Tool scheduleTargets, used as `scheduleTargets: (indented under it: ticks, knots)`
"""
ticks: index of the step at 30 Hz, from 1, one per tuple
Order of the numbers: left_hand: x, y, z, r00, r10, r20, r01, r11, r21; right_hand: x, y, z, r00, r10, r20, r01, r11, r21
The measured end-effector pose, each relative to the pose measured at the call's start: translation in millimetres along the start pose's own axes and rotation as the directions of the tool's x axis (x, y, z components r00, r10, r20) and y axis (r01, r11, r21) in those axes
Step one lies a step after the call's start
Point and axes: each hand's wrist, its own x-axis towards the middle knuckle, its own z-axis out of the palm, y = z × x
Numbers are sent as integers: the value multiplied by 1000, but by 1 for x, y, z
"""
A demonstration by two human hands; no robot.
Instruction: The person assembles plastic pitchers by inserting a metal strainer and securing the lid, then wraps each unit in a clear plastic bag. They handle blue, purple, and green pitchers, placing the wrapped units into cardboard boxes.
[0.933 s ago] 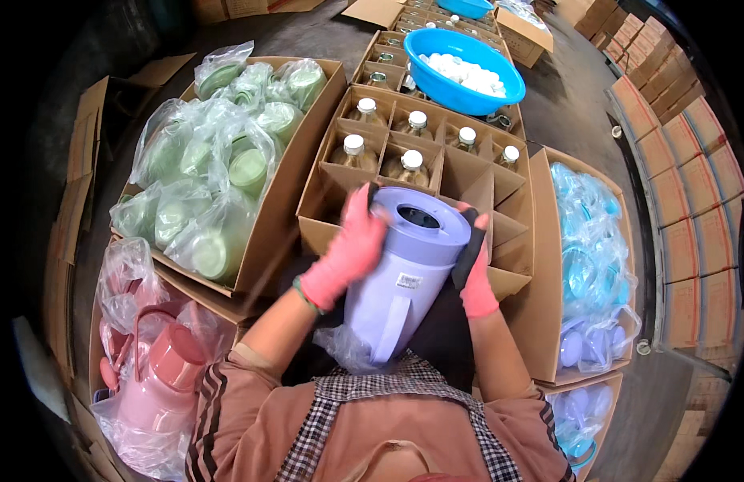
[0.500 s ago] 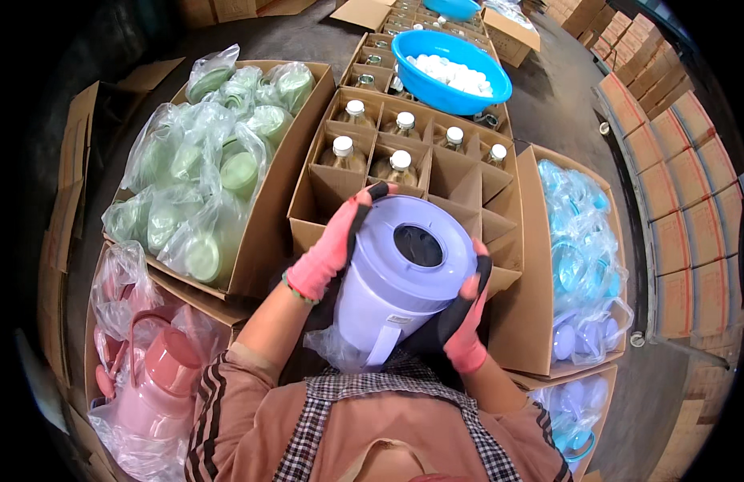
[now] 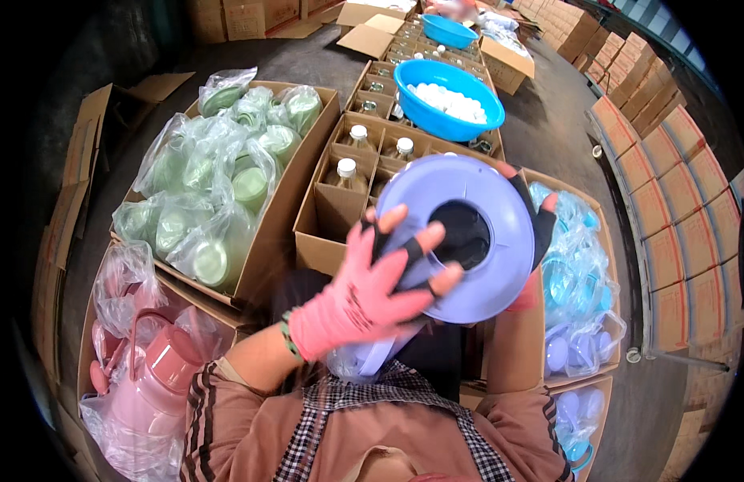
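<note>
A lilac flask casing [image 3: 370, 357] with a side handle is over my lap, a clear plastic bag about its lower part. Its wide round ring end [image 3: 500, 273], with a dark opening in the middle, faces up. Whether the ring is still joined to the body, I cannot tell. My right hand [image 3: 532, 213], in a pink and black fingerless glove, grips the ring's far right edge, its palm mostly hidden. My left hand [image 3: 380, 281], gloved alike and slightly blurred, has its fingers spread over the ring's left side, beside the opening.
Ahead stands a divided carton [image 3: 320, 225] of white-capped glass bottles [image 3: 348, 173], with a blue basin [image 3: 412, 100] of white caps behind it. Bagged green parts [image 3: 199, 173] fill the left carton. A pink flask [image 3: 151, 377] is near left; bagged blue parts [image 3: 560, 277] are right.
The flask casing's ring end has risen toward me and swung right. My left hand has moved from its left side to spread fingers over the ring; my right hand has moved up along the right edge.
</note>
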Motion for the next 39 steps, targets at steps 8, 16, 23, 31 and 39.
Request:
scheduleTargets:
  ticks: [8,16,23,31,39]
  knots:
    - [-4,-60,24,513,-766,387,462,-134,-877,40,43,25,626,-80,775,576,-623,-530]
    - [-44,-109,67,345,-925,161,399,-11,-917,90,55,-15,649,760,28,-721,627,-295]
    - [-162,-158,151,381,-901,-208,560,405,-723,143,81,-137,916,72,-395,-401,228,-887]
    - [-116,-168,134,-157,-887,434,-262,-387,-884,209,172,-186,965,189,-183,-42,-575,-817]
    - [-130,-182,114,-150,-882,447,-288,-393,-873,225,189,-193,889,363,-279,40,-669,-743]
